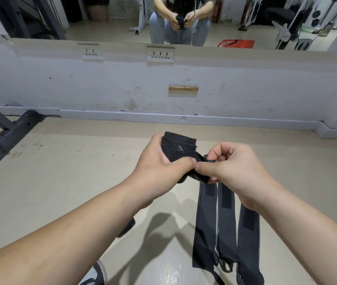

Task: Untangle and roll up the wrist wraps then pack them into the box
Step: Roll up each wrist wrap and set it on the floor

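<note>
Rolling underway. Left hand (pixel 157 161) grips the part-rolled black wrist wrap (pixel 178 148), frame centre; right hand (pixel 235 169) pinches its loose tail at the roll's 4 o'clock. Three grey wraps (pixel 226 223) still flat at 5 o'clock. Box not identifiable; packing judged wholly left

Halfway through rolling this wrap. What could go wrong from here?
1. The left hand grips the rolled wrap from one side only; if that grip eases, the coil could spring loose.
2. The tail pinched by the right hand looks bunched, so it may wind in crooked.
3. The loose wraps on the floor below show fastener patches facing up; a dropped tail might snag on them.
</note>
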{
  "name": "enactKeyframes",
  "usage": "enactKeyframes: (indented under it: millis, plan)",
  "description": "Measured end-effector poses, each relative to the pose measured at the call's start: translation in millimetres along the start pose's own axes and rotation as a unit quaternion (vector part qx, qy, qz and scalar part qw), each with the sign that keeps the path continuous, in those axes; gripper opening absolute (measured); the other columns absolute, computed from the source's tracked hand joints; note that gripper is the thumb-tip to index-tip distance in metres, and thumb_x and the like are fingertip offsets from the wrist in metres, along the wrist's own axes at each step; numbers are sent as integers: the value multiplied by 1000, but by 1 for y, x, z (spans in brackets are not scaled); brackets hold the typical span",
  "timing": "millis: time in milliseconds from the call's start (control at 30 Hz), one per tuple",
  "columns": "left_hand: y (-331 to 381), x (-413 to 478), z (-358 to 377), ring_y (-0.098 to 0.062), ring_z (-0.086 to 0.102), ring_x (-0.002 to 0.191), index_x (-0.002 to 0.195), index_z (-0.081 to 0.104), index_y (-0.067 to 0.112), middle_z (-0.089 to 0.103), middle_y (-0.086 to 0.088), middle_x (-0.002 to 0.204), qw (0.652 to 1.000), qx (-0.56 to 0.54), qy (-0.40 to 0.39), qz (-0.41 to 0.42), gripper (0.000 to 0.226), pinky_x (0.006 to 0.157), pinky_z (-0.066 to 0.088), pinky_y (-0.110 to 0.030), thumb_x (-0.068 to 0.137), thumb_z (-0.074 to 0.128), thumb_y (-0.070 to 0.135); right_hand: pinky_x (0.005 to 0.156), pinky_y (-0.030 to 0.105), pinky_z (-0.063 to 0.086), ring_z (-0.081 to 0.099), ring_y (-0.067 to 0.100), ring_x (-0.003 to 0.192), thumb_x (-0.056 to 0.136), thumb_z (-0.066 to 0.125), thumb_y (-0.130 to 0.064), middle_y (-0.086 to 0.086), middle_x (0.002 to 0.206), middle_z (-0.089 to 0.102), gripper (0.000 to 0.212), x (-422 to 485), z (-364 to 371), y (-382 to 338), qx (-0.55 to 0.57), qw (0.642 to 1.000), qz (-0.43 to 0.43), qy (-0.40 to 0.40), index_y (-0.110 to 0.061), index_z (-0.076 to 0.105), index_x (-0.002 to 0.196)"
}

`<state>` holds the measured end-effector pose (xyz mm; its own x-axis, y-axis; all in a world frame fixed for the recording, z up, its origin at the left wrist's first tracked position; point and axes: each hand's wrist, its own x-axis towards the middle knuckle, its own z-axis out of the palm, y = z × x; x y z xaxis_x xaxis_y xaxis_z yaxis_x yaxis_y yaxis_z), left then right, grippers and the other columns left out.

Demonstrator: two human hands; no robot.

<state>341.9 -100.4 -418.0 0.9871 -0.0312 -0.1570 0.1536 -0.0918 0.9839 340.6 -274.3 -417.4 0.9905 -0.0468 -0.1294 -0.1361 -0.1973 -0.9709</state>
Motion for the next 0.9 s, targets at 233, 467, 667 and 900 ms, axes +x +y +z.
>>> enactKeyframes:
  millis: [233, 467, 667, 900]
  plan:
    - [-2, 0, 0, -18, 70, 70, 116, 58, 21, 79, -6, 97, 1000, -1, 6, 5, 42, 70, 61, -39, 83, 83, 14, 80, 59, 64, 53, 17, 44, 77, 86, 7, -7, 42, 42, 36, -3, 1, -4, -7, 1000, 17, 13, -6, 53, 73]
    - [0, 2, -5, -19, 70, 76, 120, 59, 15, 80, -5, 95, 999, -53, 2, -1, 41, 73, 62, -40, 87, 82, 10, 88, 62, 60, 68, 27, 61, 78, 89, -1, -1, 50, 57, 25, -9, 3, -6, -3, 1000, -10, 1, -8, 66, 74]
    - [-4, 1, -1, -18, 76, 85, 122, 57, 20, 80, -3, 101, 999, -47, 17, 13, 43, 79, 65, -41, 88, 83, 20, 78, 59, 62, 77, 37, 72, 80, 89, -10, 12, 60, 70, 22, -15, 10, -14, -57, 996, -30, 63, -9, 68, 73]
    - [-6, -3, 9, -5, 74, 81, 126, 50, 20, 76, 1, 105, 998, -38, 21, 45, 42, 72, 61, -23, 95, 76, 33, 72, 49, 63, 72, 31, 65, 89, 79, -23, 7, 67, 74, 17, -21, 19, -8, -99, 990, -56, 88, -17, 72, 76]
